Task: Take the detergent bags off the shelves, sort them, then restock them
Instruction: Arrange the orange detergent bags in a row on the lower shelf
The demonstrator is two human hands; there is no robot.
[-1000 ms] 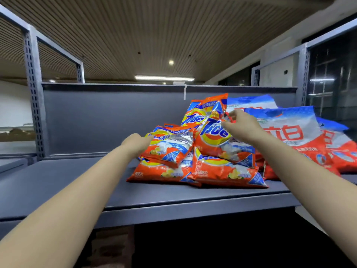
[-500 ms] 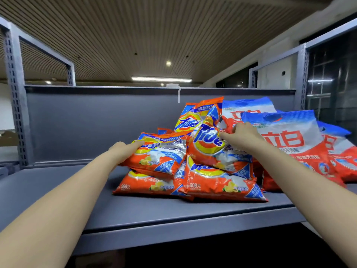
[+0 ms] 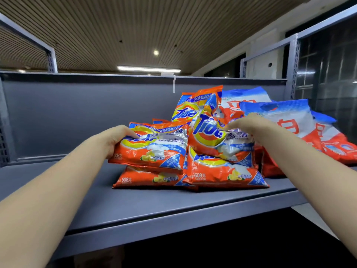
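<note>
Several orange Tide bags are piled on the grey shelf [image 3: 135, 206]. My left hand [image 3: 114, 139] grips the left end of the top-left orange bag [image 3: 154, 149], thumb on its upper face. My right hand [image 3: 249, 125] lies on the tilted orange bag [image 3: 210, 136] in the middle of the pile, fingers curled over its crumpled top. Two more orange bags lie flat underneath [image 3: 150, 177], [image 3: 224, 174], and another stands behind [image 3: 188, 109]. To the right lean blue-and-red bags [image 3: 286, 117], partly hidden by my right arm.
The shelf's grey back panel [image 3: 77, 113] rises behind the pile. Perforated uprights stand at the right [image 3: 293, 66] and far left [image 3: 3, 136]. The left half of the shelf surface holds nothing. A dark gap opens below the front edge.
Both hands have closed in on the orange pile. My left hand now has the top-left bag by its end, and my right hand has slid down onto the tilted middle bag.
</note>
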